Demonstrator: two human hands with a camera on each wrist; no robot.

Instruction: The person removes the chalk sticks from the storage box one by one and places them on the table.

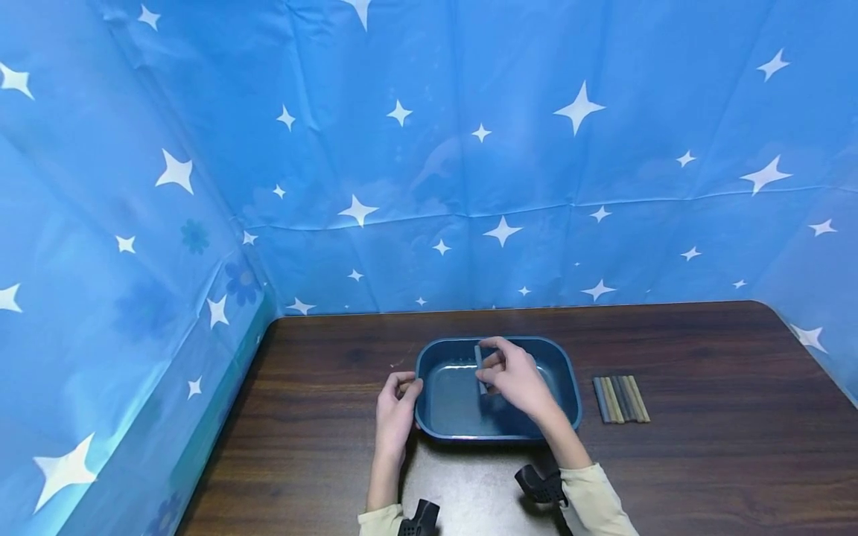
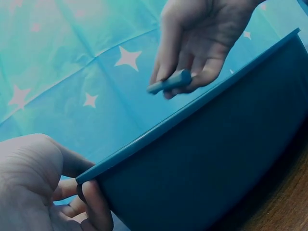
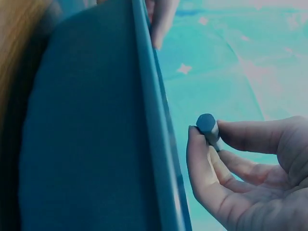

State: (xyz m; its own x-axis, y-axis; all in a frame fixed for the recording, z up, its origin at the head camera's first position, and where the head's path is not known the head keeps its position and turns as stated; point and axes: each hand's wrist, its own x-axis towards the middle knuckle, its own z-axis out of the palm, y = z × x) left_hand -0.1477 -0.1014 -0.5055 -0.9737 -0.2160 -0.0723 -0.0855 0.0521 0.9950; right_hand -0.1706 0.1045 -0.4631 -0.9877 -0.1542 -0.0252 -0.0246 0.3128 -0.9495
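Note:
A deep blue rectangular basin with rounded corners stands on the table. My left hand grips its left rim, the fingers curled round the edge in the left wrist view. Over the basin, my right hand pinches a short blue-grey stick between thumb and fingers. One flat end of that stick faces the right wrist camera. In the left wrist view the stick is above the rim, apart from the basin wall.
Right of the basin, several sticks in blue-grey, tan and dark grey lie side by side on the brown wooden table. A blue star-patterned curtain hangs behind the table and along its left side. Each wrist carries a black camera.

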